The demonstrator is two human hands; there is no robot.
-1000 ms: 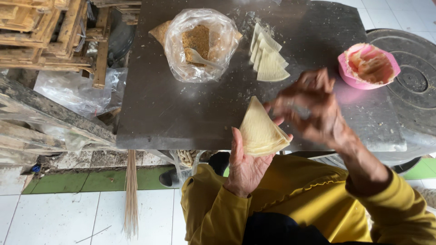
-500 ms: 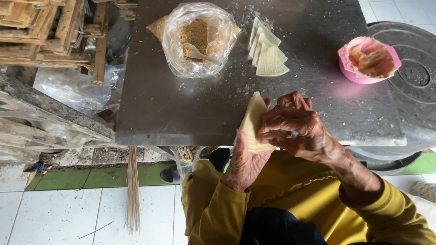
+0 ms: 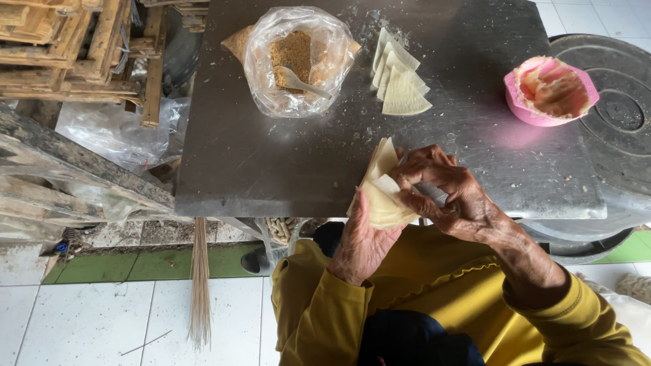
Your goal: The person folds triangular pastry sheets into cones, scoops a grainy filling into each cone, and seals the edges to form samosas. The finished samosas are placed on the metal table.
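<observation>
- The wrapper (image 3: 381,193), flat in the left hand (image 3: 363,240) a second ago, is now folded over by the right hand (image 3: 451,193).
- Both hands are closed on it, at the table (image 3: 271,169) edge; shaping is judged underway.

A single head-worn camera looks almost straight down from close above the person's lap, facing across the near edge of the grey table (image 3: 271,169) towards its far edge at the top, with tiled floor (image 3: 88,318) below left and a dark lid (image 3: 624,115) beyond the right edge.
</observation>
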